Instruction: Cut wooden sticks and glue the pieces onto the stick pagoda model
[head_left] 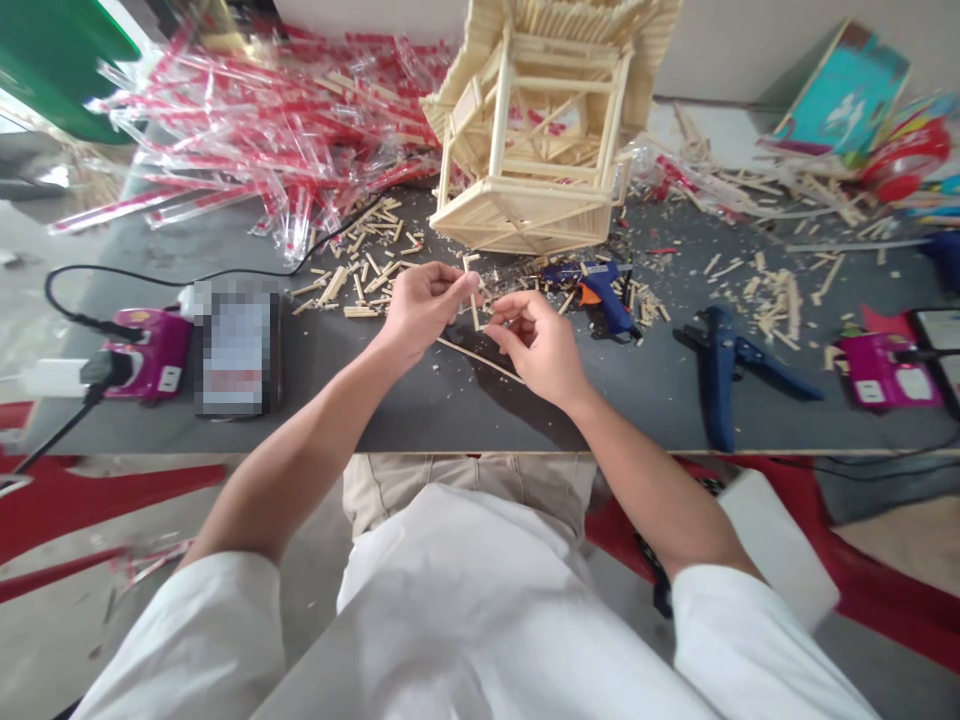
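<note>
Two bare hands meet above a dark grey tabletop point(322, 425), with a small, pale wooden piece made of thin, short sticks point(474, 311) between them. The left hand point(427, 308) pinches this piece between thumb and fingers along its longer stick. That long axis runs roughly away from the person, its far end leaning slightly left; whether it also tilts up from the table cannot be told. Short bits sit crosswise at the far and near ends.

The right hand point(538, 342) is curled, thumb and forefinger drawn close together just beside the piece's near end. Whether they touch it, or grip anything, is too small to tell. From the right hand, the piece lies to the left; this near-end meeting of fingertips and stick seems the relation that matters most.

Under the hands, a long, slender wooden stick point(481, 362) slants across the table, its right end nearer the person. Beyond them stands a large, pale model building of wooden sticks point(551, 178), with a blue glue gun with an orange trigger point(609, 286) just beyond the right hand.
</note>
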